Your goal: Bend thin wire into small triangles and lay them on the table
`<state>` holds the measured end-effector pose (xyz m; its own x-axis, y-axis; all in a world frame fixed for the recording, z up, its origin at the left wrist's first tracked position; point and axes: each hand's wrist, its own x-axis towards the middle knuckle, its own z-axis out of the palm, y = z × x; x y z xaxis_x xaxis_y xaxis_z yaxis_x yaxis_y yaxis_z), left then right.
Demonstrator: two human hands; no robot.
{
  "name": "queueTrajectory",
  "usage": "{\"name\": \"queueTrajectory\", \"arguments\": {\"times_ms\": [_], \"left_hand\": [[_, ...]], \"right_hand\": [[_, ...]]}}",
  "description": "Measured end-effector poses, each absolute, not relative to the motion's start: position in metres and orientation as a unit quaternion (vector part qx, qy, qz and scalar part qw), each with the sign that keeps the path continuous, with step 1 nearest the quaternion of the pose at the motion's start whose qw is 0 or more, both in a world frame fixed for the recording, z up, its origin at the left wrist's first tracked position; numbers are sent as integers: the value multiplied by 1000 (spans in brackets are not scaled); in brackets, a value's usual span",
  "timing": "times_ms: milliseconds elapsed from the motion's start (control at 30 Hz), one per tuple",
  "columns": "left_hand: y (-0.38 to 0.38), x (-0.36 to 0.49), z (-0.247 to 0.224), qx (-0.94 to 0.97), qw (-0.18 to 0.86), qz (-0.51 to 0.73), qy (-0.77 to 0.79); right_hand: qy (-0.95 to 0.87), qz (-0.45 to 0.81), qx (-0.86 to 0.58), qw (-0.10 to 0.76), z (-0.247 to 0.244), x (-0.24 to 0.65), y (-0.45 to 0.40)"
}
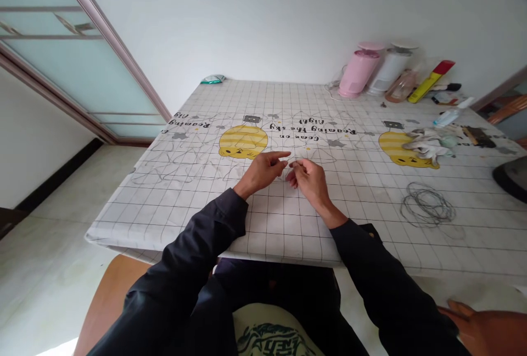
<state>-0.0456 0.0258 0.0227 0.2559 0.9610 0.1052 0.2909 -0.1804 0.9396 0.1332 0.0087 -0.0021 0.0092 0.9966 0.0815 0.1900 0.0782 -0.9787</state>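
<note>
Over the middle of the checked tablecloth (284,224), my left hand (267,169) has its index finger stretched to the right, its thumb and other fingers bent below. Facing it, with a small gap between them, my right hand (307,176) has thumb and index finger pinched together; whatever they hold is too small to make out. Thin grey strands (164,169) lie loosely across the cloth to the left and beyond my hands. A tangled coil of thin grey thread or wire (428,206) rests on the cloth to the right.
A pink cylinder (359,73), a white cylinder (389,71), a bottle (401,86) and a yellow-red box (431,82) stand at the back right. A crumpled cloth or glove (428,145) and a dark object (510,175) lie right. A green packet (213,79) sits at the back left corner.
</note>
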Motion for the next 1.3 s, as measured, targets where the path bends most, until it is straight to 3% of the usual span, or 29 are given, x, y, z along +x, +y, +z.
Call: {"name": "queueTrajectory", "arguments": {"times_ms": [200,433,667,1000,1200,1300], "left_hand": [[32,-49,23,585,549,437,407],[32,-52,28,556,590,432,396],[27,-49,29,507,637,434,386],[20,-37,26,484,699,456,265],[19,-41,33,501,658,481,290],[18,-46,33,532,633,473,305]], "right_hand": [[-532,486,-470,510,0,141,13],[-530,494,-406,557,5,157,16],[-495,439,-437,609,12,162,17],[-409,529,-388,635,5,165,25],[-502,531,-397,555,12,173,20],[-608,445,-427,500,14,175,15]]}}
